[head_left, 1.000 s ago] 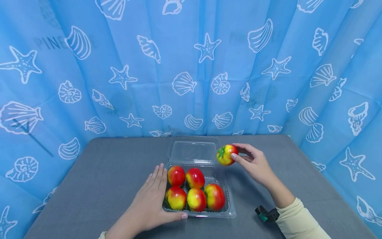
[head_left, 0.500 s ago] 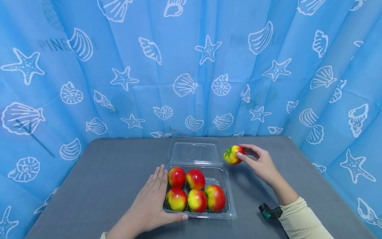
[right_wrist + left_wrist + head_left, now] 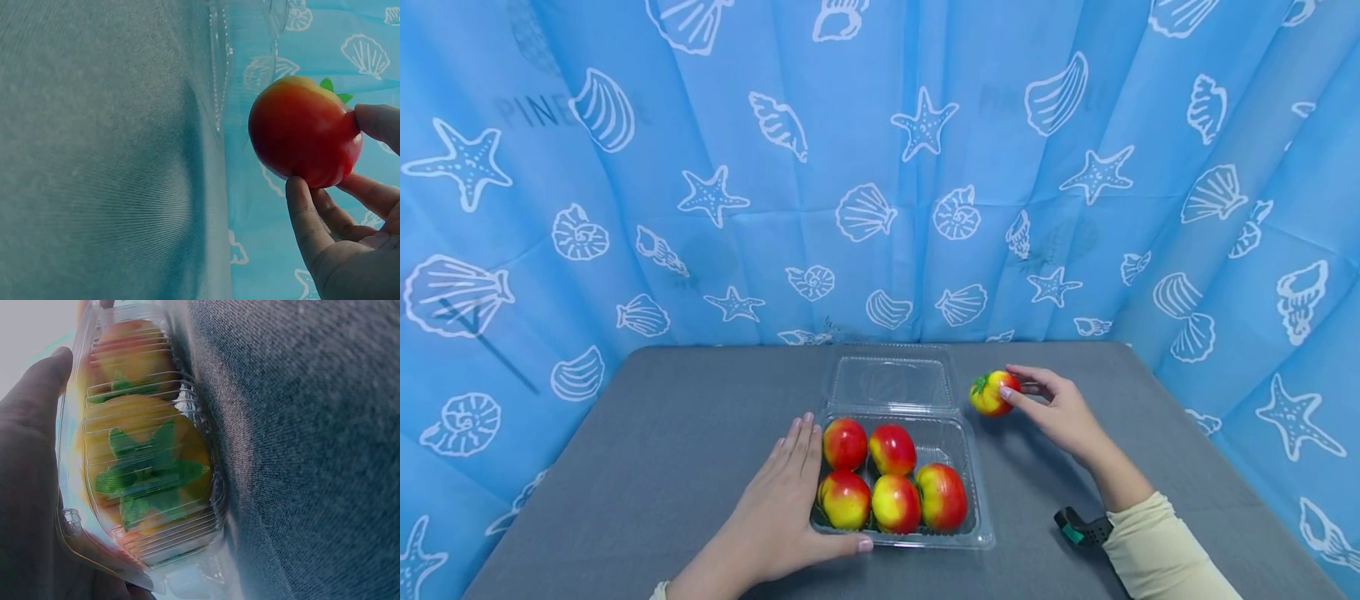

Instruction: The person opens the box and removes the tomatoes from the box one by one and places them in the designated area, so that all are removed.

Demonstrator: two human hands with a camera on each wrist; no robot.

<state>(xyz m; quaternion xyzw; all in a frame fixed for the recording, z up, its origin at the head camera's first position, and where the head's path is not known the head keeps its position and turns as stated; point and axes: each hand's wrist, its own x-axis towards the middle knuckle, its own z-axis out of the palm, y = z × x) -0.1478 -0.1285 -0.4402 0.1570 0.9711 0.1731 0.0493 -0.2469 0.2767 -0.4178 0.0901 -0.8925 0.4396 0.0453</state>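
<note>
My right hand (image 3: 1060, 417) pinches a glossy red-and-yellow tomato (image 3: 990, 395) between thumb and fingers, right of the clear plastic box. In the right wrist view a gap shows between this tomato (image 3: 303, 134) and the table. Its green leafy top points left in the head view. My left hand (image 3: 782, 500) lies along the box's left side with straight fingers, its thumb along the front edge. Inside the clear plastic box (image 3: 977, 533) sit several similar tomatoes (image 3: 895, 504). Through the ribbed wall in the left wrist view, a green star-shaped leaf (image 3: 147, 472) shows on one tomato.
The box's clear lid (image 3: 891, 379) is folded back flat behind it. A grey cloth covers the table (image 3: 685, 450), and a blue curtain (image 3: 880, 167) with white shells hangs behind. A black strap device (image 3: 1082, 529) is at the right wrist.
My right hand has moved right, away from the box and lid, and slightly lower in the latest frame, still holding the tomato. The left hand keeps its place on the box.
</note>
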